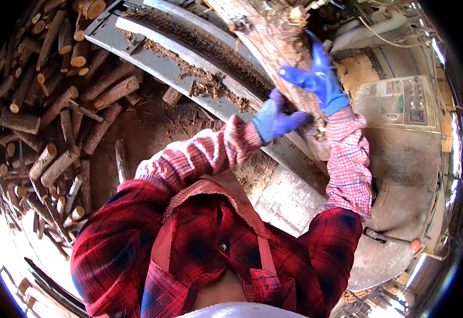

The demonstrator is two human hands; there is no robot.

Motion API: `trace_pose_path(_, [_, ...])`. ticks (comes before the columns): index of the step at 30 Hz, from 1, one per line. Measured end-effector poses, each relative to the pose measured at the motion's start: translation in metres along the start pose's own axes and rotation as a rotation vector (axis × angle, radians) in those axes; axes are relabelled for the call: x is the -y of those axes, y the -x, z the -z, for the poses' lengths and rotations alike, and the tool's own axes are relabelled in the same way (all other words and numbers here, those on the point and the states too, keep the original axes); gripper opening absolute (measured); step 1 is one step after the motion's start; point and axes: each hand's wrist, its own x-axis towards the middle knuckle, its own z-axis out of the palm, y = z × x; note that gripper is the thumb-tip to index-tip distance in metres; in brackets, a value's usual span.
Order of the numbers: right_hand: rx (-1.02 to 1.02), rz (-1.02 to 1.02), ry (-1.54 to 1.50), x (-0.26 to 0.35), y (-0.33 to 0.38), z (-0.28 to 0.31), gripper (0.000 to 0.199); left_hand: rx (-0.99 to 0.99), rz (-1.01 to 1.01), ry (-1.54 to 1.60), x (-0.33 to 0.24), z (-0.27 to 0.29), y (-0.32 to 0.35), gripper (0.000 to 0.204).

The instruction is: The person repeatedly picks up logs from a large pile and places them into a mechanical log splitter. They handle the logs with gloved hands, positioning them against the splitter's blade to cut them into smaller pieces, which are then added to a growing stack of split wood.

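Note:
A thick, rough log (266,45) with pale, stripped-looking wood slants from the top middle down toward the right, lying over a metal channel. My right hand (324,79), in a blue rubber glove, grips its right side, with the thumb laid across the wood and the fingers stretched along it. Lower down, my left hand (276,119), in a matching glove, holds the log's left side near its closer end. Some of the left fingers are hidden at the wood. Checked sleeve covers reach both wrists.
A grey metal conveyor frame (162,69) littered with bark runs diagonally beneath the log. Cut logs (56,164) are piled at the left. To the right stands a dusty machine cabinet with a control panel (401,103); a red knob (415,245) sits below it.

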Motion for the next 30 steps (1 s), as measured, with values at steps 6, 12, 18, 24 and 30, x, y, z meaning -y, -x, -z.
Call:
trace_pose_path(6, [0.245,0.013,-0.054,-0.052,0.016,0.020,0.099,0.345,0.346,-0.270,0.014,0.002,-0.013,0.071])
trace_pose_path(12, [0.366,-0.243,0.302,-0.108,0.079,-0.044,0.111,0.338,0.502,-0.549,-0.020,0.113,0.079,0.062])
trace_pose_path(18, [0.219,-0.273,0.475,-0.081,0.108,-0.020,0.104,-0.318,0.600,-0.569,-0.076,0.212,0.151,0.063])
trace_pose_path(24, [-0.564,0.071,-0.330,0.077,0.063,-0.120,0.066,-0.449,0.775,-0.678,-0.097,0.248,0.194,0.050])
trace_pose_path(30, [-0.046,0.409,-0.552,0.244,0.003,-0.277,0.048,-0.116,0.369,-0.629,-0.151,0.274,0.238,0.041])
